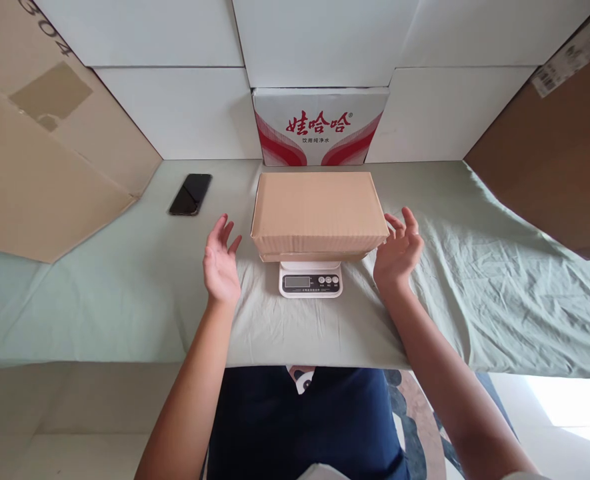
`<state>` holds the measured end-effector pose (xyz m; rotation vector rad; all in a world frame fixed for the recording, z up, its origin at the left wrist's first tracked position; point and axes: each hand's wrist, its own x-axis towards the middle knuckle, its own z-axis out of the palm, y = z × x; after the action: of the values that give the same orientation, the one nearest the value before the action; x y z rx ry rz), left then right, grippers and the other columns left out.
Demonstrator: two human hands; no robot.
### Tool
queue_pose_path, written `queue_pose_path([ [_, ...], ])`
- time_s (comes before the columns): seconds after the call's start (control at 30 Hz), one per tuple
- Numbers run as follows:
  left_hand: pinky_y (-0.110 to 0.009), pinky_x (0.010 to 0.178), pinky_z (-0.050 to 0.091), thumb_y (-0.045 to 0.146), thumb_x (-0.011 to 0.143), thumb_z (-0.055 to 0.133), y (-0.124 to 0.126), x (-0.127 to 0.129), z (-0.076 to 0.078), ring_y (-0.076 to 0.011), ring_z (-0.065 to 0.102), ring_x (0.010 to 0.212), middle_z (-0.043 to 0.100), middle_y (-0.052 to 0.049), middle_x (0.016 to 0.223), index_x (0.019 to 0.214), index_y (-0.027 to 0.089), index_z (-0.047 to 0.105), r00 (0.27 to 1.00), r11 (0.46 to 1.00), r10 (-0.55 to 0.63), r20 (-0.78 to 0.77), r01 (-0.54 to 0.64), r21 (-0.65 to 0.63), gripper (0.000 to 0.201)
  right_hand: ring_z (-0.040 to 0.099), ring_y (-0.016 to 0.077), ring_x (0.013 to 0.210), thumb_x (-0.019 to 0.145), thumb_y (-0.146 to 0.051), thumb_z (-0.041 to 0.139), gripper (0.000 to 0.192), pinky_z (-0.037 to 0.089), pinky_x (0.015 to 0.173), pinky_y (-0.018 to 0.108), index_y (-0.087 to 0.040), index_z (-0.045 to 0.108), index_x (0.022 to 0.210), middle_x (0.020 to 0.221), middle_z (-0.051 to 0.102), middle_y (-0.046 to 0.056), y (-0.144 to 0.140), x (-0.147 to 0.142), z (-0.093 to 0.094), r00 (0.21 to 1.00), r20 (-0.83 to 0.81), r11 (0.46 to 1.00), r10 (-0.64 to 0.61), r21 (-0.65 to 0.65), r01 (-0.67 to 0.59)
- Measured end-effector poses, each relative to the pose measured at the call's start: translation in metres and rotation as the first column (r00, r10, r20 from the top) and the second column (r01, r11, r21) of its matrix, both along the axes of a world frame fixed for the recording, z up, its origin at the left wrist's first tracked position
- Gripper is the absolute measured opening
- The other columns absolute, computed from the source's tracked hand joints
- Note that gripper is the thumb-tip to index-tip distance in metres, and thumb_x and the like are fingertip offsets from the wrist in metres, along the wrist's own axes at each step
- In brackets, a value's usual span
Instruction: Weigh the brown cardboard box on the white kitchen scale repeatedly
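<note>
A closed brown cardboard box [319, 205] rests on a white digital kitchen scale [311, 291] in the middle of the table. The box covers most of the scale; its display and round buttons show in front, and I can make out no digits. To the left of the box, my left hand [221, 262] is held apart from it, fingers spread and holding nothing. My right hand [399, 251] is beside the box's right front corner with its fingers loosely curled apart. Whether its fingertips touch the box I cannot tell.
A black smartphone [190, 194] lies at the left on the green cloth [125, 293]. Behind stands a white carton with red printing [319, 127], among plain white panels [319, 40]. Large cardboard sheets flank both sides, one at left [49, 167] and one at right [565, 147].
</note>
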<state>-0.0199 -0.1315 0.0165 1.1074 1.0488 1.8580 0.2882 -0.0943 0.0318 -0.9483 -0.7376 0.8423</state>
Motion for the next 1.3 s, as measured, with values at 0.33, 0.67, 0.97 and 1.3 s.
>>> queue_pose_path([
  [0.33,-0.045,0.113,0.044,0.072,0.092,0.042,0.001,0.002,-0.001,-0.0302,0.045,0.148,0.056,-0.005,0.155,0.13,0.034,0.068,0.999,0.999,-0.045,0.014,0.045,-0.012,0.06,0.063,0.0222,0.101,0.08,-0.057,0.049,0.045,0.051,0.083,0.037,-0.027,0.065,0.11,0.105,0.064,0.004,0.005,-0.003,-0.005,0.996,-0.076,0.997,0.035,-0.059,-0.04],
  [0.67,-0.041,0.102,0.051,0.072,0.092,0.045,0.004,0.002,-0.008,-0.029,0.057,0.136,0.066,-0.009,0.141,0.125,0.03,0.071,0.996,0.996,-0.092,-0.003,0.092,-0.019,0.059,0.063,0.0205,0.097,0.08,-0.06,0.055,0.04,0.047,0.082,0.034,-0.027,0.059,0.103,0.102,0.066,0.001,0.007,-0.004,-0.009,0.992,-0.003,0.987,0.128,-0.102,-0.128],
  [0.97,-0.044,0.11,0.047,0.071,0.091,0.051,0.004,0.008,-0.012,-0.0314,0.054,0.14,0.065,-0.008,0.144,0.133,0.031,0.068,0.976,0.983,-0.182,-0.121,0.184,0.003,0.061,0.061,0.02,0.095,0.083,-0.048,0.054,0.028,0.049,0.079,0.034,-0.028,0.061,0.1,0.101,0.065,0.0,0.0,-0.008,-0.006,0.981,0.16,0.993,0.108,-0.062,-0.099],
  [1.3,-0.044,0.111,0.047,0.069,0.093,0.048,0.002,0.009,-0.01,-0.032,0.053,0.142,0.063,-0.008,0.146,0.137,0.033,0.065,0.958,0.977,-0.206,-0.2,0.211,0.004,0.059,0.062,0.0209,0.101,0.082,-0.04,0.054,0.027,0.052,0.083,0.035,-0.029,0.063,0.104,0.105,0.067,0.0,0.0,-0.006,-0.01,0.978,0.181,0.993,0.108,-0.075,-0.096],
])
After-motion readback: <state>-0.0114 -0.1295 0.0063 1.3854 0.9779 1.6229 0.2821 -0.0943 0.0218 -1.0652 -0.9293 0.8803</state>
